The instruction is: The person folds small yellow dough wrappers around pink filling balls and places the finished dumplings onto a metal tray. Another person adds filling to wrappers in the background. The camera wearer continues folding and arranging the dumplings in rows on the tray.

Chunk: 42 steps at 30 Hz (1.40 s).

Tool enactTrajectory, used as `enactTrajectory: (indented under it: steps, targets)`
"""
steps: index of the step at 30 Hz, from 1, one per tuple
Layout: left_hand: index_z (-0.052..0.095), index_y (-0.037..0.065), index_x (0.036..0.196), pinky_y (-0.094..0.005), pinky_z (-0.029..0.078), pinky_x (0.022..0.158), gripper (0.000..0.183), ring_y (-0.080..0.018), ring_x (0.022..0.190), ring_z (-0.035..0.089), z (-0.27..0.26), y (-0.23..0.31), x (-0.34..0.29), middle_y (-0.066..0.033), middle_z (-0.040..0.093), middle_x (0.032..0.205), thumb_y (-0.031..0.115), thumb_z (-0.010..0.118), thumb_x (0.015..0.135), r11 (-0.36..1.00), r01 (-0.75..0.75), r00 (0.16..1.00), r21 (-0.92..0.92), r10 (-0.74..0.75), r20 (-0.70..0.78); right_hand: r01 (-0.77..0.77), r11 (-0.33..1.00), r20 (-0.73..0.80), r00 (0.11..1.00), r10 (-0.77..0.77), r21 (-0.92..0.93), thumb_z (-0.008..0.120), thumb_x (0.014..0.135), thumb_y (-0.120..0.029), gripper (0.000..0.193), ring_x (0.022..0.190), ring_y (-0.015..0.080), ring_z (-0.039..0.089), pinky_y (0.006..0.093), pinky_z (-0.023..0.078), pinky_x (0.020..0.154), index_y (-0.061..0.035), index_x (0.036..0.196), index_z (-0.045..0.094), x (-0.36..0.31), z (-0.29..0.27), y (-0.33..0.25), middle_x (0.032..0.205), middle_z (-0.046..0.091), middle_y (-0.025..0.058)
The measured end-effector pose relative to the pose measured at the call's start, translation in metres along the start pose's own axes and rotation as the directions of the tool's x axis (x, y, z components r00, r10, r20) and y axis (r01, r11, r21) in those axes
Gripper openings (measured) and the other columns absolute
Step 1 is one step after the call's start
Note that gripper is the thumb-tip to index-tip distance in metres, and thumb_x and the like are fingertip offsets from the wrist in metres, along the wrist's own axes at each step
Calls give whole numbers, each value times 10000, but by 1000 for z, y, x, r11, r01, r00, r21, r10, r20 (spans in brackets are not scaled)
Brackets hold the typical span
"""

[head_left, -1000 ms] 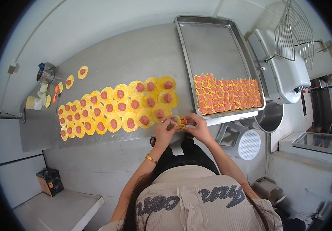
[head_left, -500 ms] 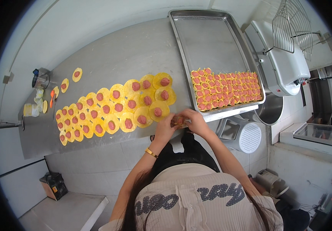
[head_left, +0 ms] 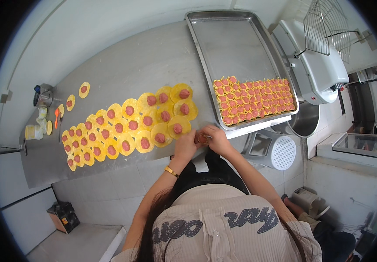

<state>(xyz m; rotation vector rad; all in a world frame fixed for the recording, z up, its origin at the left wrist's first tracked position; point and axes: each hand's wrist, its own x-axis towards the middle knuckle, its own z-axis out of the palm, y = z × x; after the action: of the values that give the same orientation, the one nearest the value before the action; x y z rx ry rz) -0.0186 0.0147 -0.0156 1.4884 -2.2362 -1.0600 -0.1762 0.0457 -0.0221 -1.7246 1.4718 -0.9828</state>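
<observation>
Just off the table's front edge, my left hand (head_left: 186, 145) and my right hand (head_left: 217, 139) meet with curled fingers round one dumpling (head_left: 203, 139). Pink filling shows at its top; the fingers partly hide its wrapper. To the left, round yellow wrappers (head_left: 146, 142), each with a lump of pink filling, lie overlapping in rows on the steel table (head_left: 140, 56). The nearest wrapper is close beside my left hand. Beyond my right hand, a large metal tray (head_left: 236, 43) has its near part packed with open-topped dumplings (head_left: 254, 100) in tight rows.
At the table's far left are an orange utensil (head_left: 57, 112), a wrapper stack (head_left: 33, 132) and a clear jar (head_left: 44, 97). Right of the tray stand a white machine (head_left: 313, 65), a metal bowl (head_left: 307, 118) and a grey stool (head_left: 282, 153). Another person's leg (head_left: 294, 206) shows lower right.
Both hands have turned the dumpling slightly, and its filling now faces up more roundly between the fingers. The whole view has shifted a little; the wrappers and tray look unchanged.
</observation>
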Motion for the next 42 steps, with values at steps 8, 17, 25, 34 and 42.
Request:
enactTrajectory:
  steps: [8,17,25,34,42]
  targets:
    - [606,27,957,-333,522,654,302,-225,739,682,6,-8,-8,-99,684,817,107,776,721,982,-93,994,-162,82,-73,-134,988,21,990,136,-74,624,673,37,312,849,364,603,425,492,729,-41,975,641,-9,-3,5,924,608,141]
    - [553,43,918,-414,496,635,283,-318,743,650,13,-11,-6,-136,655,812,136,751,738,970,-64,996,-236,48,-73,-43,998,-117,992,37,-55,565,664,83,303,821,372,608,417,496,709,-26,934,648,-9,2,2,864,607,149]
    - [588,17,951,-340,520,649,295,-251,718,674,14,-8,-1,-121,671,792,78,767,724,991,6,998,-132,-15,-68,-131,991,-28,991,130,-32,592,646,79,350,862,358,604,405,501,735,-17,980,639,-3,5,7,903,601,150]
    - [604,27,983,-339,519,677,311,-264,760,662,6,-13,-1,-123,650,855,85,764,723,985,-165,976,-50,155,-153,-165,985,-70,984,161,-53,625,654,91,397,830,317,610,363,507,713,-23,1035,630,-13,8,4,949,604,140]
    - [612,20,960,-361,513,684,272,-285,782,653,3,-9,-1,-124,649,865,72,747,730,992,-75,995,-104,67,-76,-123,987,-218,971,99,-103,592,679,68,391,884,365,590,411,497,740,-32,1057,614,-16,9,0,996,583,162]
